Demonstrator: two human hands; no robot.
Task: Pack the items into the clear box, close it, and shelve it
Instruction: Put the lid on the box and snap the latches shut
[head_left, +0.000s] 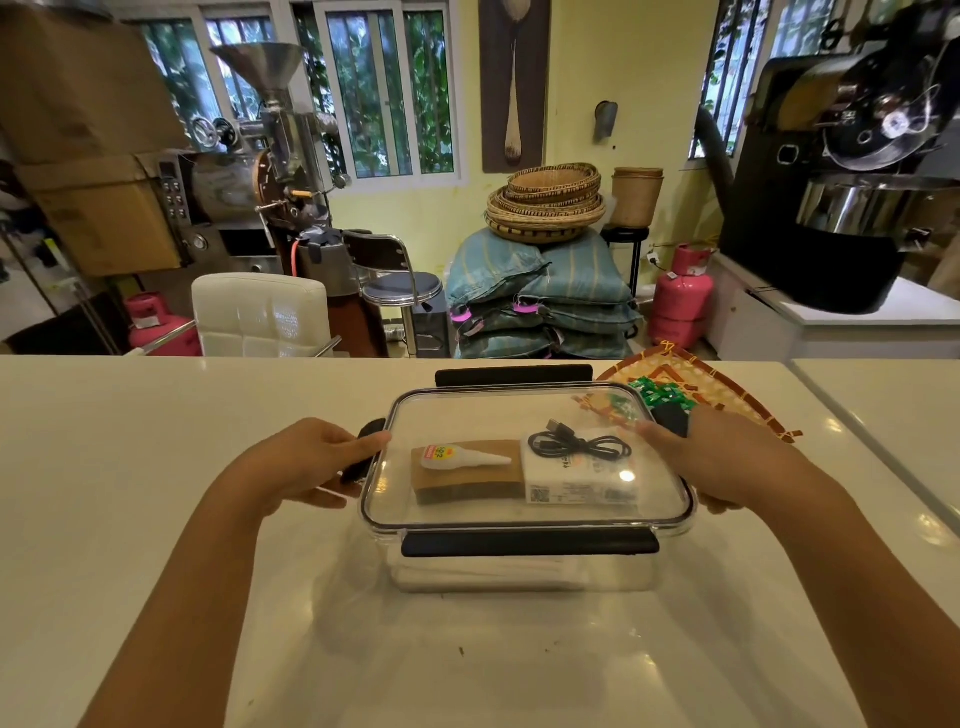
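The clear box (519, 571) stands in the middle of the white counter (156, 467) with its clear lid (467, 410) on top. Through the lid I see a brown cardboard piece (467, 480), a small white glue tube (462, 458), a white packet (576, 486) and a coiled black cable (576, 444). My left hand (306, 465) grips the box's left side at the black side latch (363, 457). My right hand (722, 457) holds the right side, over the right latch. The near front latch (530, 543) lies folded down; the far latch (514, 374) sticks up.
A woven tray (727, 384) with green packets (660, 395) lies just behind the box's right corner. Beyond the counter stand a white chair (260, 312), a stool, stacked sacks (540, 301), pink gas cylinders (680, 296) and roasting machines.
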